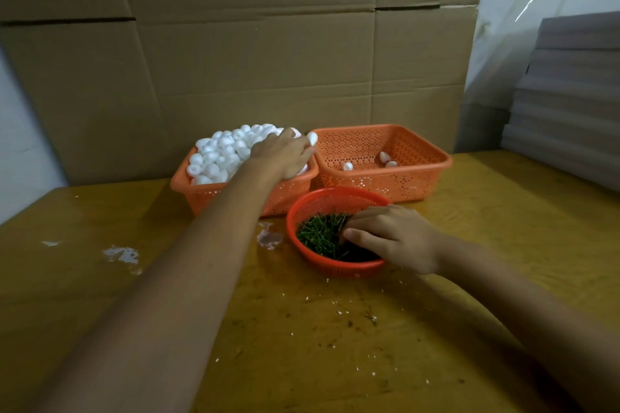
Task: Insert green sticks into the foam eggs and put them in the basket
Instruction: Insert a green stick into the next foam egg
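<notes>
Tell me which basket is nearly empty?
The right rectangular orange basket: just three foam eggs inside. The left basket is heaped with eggs; the round basket holds green sticks.

No legible text, label or number anywhere

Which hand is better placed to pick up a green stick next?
Right hand: it reaches into the round basket of green sticks; the left hand is on the foam eggs.

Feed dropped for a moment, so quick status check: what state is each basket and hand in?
Left basket: heaped with foam eggs.
Right basket: nearly empty, three eggs inside.
Round basket: holds green sticks.
Left hand: on the egg heap, grip hidden.
Right hand: reaching into the sticks, grip hidden.
</notes>
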`<state>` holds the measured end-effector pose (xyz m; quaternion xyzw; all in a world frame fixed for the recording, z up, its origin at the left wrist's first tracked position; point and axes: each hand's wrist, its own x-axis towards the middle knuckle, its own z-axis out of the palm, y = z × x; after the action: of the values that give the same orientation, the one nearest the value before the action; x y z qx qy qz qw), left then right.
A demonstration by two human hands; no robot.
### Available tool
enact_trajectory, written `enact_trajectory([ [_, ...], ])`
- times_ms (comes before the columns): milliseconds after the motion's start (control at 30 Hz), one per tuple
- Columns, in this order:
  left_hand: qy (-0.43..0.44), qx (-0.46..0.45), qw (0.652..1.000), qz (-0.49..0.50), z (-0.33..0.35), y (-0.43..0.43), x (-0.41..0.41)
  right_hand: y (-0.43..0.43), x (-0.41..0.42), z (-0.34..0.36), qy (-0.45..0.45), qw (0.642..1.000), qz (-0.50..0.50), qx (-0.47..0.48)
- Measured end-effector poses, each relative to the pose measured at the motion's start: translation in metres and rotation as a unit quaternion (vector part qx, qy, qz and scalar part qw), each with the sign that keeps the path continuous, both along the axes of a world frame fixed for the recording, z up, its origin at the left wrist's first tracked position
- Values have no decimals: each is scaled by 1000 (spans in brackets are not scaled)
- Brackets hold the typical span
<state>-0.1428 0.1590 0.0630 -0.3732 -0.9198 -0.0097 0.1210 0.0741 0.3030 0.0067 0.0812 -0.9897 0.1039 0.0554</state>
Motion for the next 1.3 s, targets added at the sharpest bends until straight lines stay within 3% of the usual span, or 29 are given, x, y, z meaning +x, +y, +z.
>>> enact_trajectory([
  [200,80,53,995,34,-8,-5,-4,0,0,0,-1,1000,-2,6],
  [433,35,191,977,93,-4,-11,-1,0,-1,-1,3,1000,-4,10],
  [533,-3,255,965,68,-4,-16,-4,0,0,0,4,1000,-4,13],
  [700,20,351,936,20,-4,-28,-2,-1,0,0,0,1000,-4,12],
  [833,43,349,936,5,-10,-31,2,-2,1,0,6,1000,-4,9],
  [1000,26,409,912,-4,-11,-32,2,-2,1,0,7,1000,-8,10],
  [1133,-98,544,833,-7,-10,-30,14,-2,1,0,7,1000,-5,7],
  [1300,-319,669,668,-63,-14,-32,46,-2,1,0,10,1000,-6,10],
])
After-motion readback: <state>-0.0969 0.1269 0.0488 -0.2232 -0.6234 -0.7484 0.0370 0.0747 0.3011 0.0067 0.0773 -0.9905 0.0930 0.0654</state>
